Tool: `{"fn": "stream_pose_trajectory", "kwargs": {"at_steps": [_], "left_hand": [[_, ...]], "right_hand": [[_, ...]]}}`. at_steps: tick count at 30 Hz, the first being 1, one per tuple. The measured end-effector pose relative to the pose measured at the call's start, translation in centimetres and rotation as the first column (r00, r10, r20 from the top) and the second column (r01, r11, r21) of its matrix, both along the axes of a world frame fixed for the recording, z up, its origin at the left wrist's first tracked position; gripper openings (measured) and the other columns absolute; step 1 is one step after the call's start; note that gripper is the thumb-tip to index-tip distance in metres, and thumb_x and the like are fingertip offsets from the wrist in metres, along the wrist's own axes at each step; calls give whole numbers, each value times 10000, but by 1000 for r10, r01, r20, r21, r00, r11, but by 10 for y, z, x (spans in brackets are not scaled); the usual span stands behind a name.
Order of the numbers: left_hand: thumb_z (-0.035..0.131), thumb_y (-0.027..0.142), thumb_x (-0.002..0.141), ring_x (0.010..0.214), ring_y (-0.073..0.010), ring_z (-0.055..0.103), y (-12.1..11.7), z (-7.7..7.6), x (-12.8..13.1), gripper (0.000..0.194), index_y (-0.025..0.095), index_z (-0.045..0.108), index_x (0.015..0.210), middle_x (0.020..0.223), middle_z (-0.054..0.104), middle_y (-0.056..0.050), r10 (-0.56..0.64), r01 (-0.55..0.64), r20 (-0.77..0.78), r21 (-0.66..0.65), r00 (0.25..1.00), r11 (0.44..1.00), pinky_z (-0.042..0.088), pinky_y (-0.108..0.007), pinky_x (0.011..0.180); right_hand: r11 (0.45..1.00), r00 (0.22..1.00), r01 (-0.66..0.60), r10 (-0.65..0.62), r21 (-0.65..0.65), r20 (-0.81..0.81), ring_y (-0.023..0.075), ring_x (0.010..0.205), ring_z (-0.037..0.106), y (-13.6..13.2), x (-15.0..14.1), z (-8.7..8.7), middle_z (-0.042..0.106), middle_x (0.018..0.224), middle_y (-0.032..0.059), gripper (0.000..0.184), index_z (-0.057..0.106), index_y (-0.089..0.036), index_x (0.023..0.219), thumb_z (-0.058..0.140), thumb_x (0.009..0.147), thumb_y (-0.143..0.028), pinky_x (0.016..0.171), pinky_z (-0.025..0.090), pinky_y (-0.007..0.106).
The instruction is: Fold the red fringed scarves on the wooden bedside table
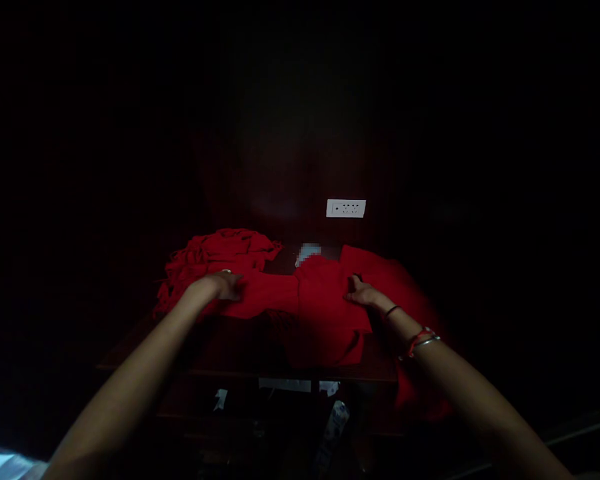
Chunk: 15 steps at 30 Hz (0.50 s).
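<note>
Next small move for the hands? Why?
Probably use the right hand to draw the draped red fabric beside it up onto the dark, straight-edged table: its lower part hangs past the right end.

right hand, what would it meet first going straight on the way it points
The red cloth just ahead of the right hand, which seems to touch it, though depth is unclear.

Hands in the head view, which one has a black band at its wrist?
The right hand, at the red cloth: it wears the black band, with a silvery bangle farther back. The left hand shows neither.
</note>
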<state>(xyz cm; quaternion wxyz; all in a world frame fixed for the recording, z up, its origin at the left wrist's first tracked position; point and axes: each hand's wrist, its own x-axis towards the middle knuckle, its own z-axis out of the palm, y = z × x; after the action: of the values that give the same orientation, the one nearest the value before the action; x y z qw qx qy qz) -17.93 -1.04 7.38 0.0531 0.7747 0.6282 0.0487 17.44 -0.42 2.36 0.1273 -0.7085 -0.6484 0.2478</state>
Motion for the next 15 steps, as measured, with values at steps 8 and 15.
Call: {"fn": "stream_pose_trajectory", "kwargs": {"at_steps": [8, 15], "left_hand": [[357, 530, 780, 1047, -245, 453, -32, -64, 127, 633, 117, 337, 1260, 1101, 510, -154, -212, 210, 115, 32, 971, 977, 327, -307, 867], [627, 474, 587, 834, -243, 517, -61, -72, 121, 770, 186, 354, 1247, 816, 566, -54, -19, 153, 554, -196, 832, 969, 371, -294, 713]], "right_hand": [[1000, 980, 14, -16, -11, -200, 215, 938, 522, -40, 14, -2, 354, 1264, 155, 859, 74, -170, 1333, 574, 668, -386, 702, 477, 292], [996, 820, -30, -25, -86, -571, 91, 640, 546, -90, 17, -17, 342, 1262, 114, 1035, 5, -299, 1322, 662, 527, -218, 460, 487, 212]]}}
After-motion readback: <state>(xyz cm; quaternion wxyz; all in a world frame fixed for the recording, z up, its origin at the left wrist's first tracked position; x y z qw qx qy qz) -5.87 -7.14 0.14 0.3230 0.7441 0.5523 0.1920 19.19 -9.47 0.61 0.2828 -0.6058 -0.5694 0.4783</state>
